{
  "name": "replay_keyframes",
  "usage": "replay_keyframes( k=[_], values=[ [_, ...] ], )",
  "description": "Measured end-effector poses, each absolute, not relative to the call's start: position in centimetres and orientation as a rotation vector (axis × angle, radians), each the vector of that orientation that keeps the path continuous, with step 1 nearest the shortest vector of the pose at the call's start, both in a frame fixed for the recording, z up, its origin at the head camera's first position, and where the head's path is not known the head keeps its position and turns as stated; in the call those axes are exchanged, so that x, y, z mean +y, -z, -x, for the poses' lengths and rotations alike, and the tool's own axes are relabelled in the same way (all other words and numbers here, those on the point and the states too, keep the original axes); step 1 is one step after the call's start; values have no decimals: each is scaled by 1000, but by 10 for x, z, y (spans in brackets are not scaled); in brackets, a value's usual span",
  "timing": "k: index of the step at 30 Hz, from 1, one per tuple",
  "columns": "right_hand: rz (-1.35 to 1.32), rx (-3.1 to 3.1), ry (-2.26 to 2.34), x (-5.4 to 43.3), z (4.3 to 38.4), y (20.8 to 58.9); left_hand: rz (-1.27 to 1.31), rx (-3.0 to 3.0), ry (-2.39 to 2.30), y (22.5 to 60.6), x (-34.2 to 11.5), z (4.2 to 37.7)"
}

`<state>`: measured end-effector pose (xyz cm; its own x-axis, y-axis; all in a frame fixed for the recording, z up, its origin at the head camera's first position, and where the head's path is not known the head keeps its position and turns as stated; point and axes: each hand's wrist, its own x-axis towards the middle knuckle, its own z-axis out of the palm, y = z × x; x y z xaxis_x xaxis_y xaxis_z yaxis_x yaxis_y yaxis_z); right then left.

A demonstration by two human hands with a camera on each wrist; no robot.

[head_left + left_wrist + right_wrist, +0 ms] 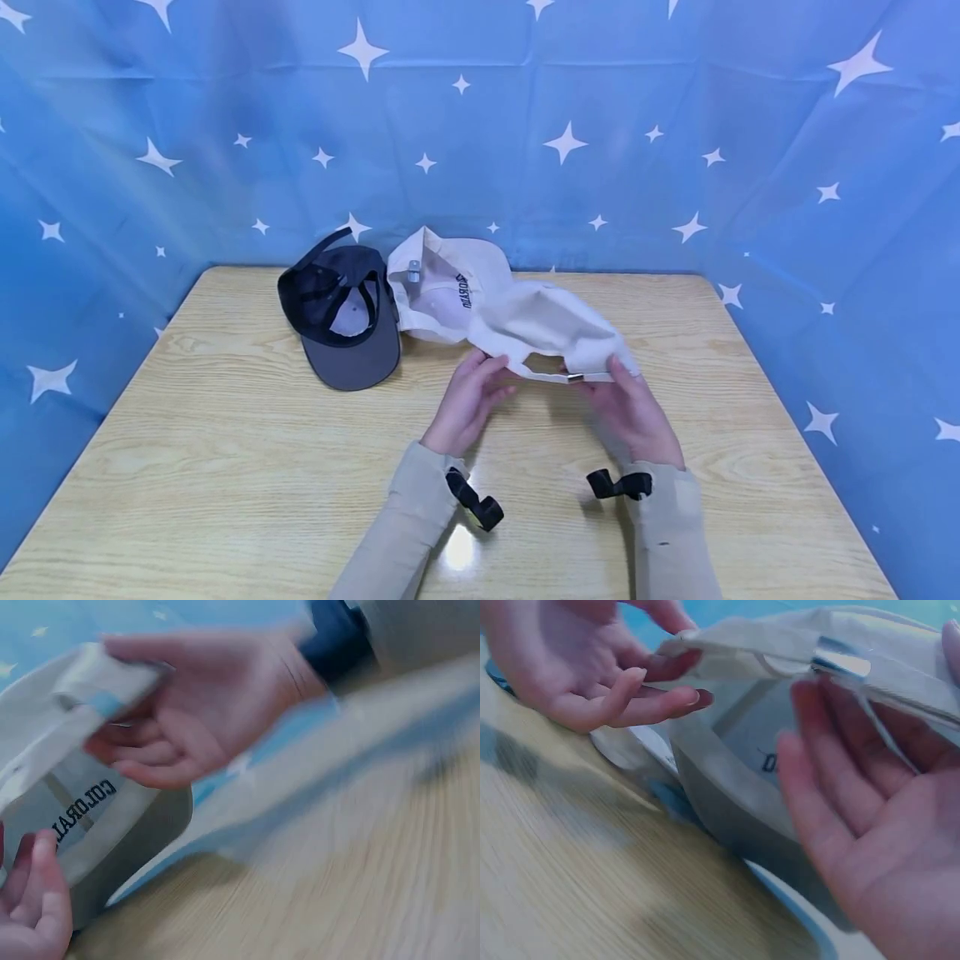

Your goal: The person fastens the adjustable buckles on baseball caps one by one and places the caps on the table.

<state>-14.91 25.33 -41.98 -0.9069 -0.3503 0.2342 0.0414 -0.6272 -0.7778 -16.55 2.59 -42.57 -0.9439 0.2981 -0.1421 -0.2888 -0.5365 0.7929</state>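
A cream baseball cap [543,312] is held by both hands, its back opening and adjustable strap facing me. My left hand [467,404] pinches the strap-side edge at the left between thumb and finger, the other fingers loosely bent. At the right end, my right hand [637,417] grips the same edge, thumb on top and fingers beneath. A silver buckle [841,660] on the strap lies close to the right fingers. Dark lettering [82,810] shows inside the cap in the left wrist view.
A second cream cap [487,258] lies behind on the left, overlapped by the held one. Beside it sits a black cap with a dark grey brim [356,362]. The wooden table [247,467] meets a blue star-patterned cloth [480,183] at its back and sides.
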Motion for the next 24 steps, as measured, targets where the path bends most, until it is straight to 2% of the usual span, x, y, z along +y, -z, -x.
replay_keyframes(
  k=[7,24],
  values=[
    [289,968,2855,269,148,429,-41,760,-2568,441,40,163],
    [-344,920,3150,273,158,443,111,713,-2529,464,70,166]
  ],
)
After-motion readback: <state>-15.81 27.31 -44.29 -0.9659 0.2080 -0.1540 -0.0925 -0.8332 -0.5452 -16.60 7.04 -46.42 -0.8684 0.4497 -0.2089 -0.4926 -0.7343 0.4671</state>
